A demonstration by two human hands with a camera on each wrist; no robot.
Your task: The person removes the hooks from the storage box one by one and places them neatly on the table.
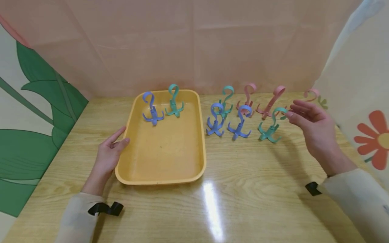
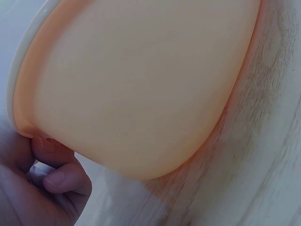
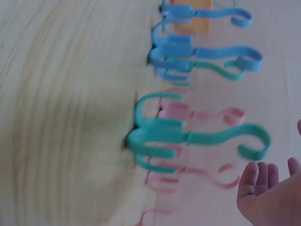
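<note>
My left hand (image 1: 110,152) grips the left rim of a yellow plastic tray (image 1: 161,148), thumb over the edge; the left wrist view shows curled fingers (image 2: 66,179) under the rim. Inside the tray stand a blue hook hanger (image 1: 153,115) and a green hook hanger (image 1: 174,104). My right hand (image 1: 316,126) hovers at the right, fingers spread a little and holding nothing. Nearest to it is a green hook hanger (image 1: 269,132) on the table, its curled top close to the fingertips. In the right wrist view a gap shows between this hanger (image 3: 160,134) and the fingers.
Beside the tray on the wooden table (image 1: 255,189) stand two blue hangers (image 1: 215,126), another green hanger (image 1: 224,109) and three pink hangers (image 1: 268,109). A pink cloth (image 1: 194,47) hangs behind the table. Patterned panels (image 1: 377,101) flank both sides.
</note>
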